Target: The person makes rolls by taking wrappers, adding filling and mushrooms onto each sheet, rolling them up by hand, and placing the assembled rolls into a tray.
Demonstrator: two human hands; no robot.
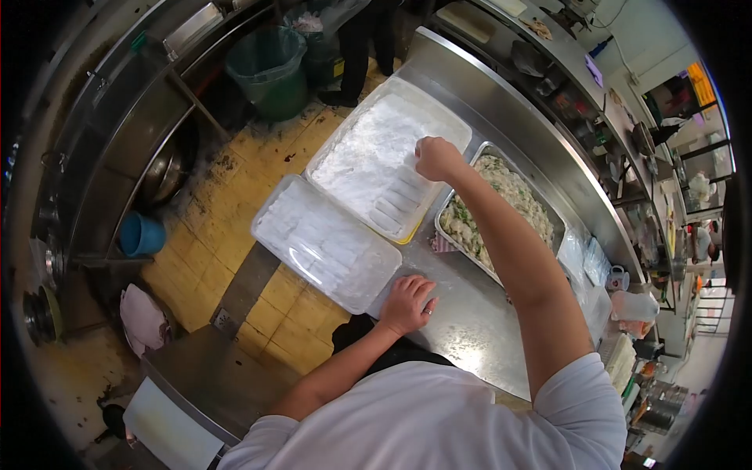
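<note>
My right hand [440, 159] is closed, fingers curled down, above the right side of a large tub of white powder [376, 137]. Whatever those fingers hold, if anything, is hidden from me. Below it in the tub lie several powder-coated strips [395, 202] in a row. My left hand [407, 304] rests on the steel counter [470, 333] with its fingers loosely out, wearing a ring and holding nothing. Near its fingertips stands a smaller clear container [325, 243] of white-coated pieces. A metal tray [501, 211] of pale mixture with green bits sits beside my right forearm.
A green bin with a liner [269, 74] stands on the yellow tiled floor beyond the tub, near a person's dark-clad legs [368, 47]. A blue bucket [142, 234] is at left. Plastic bags [583, 258] and a raised steel edge [509, 94] border the counter's right side.
</note>
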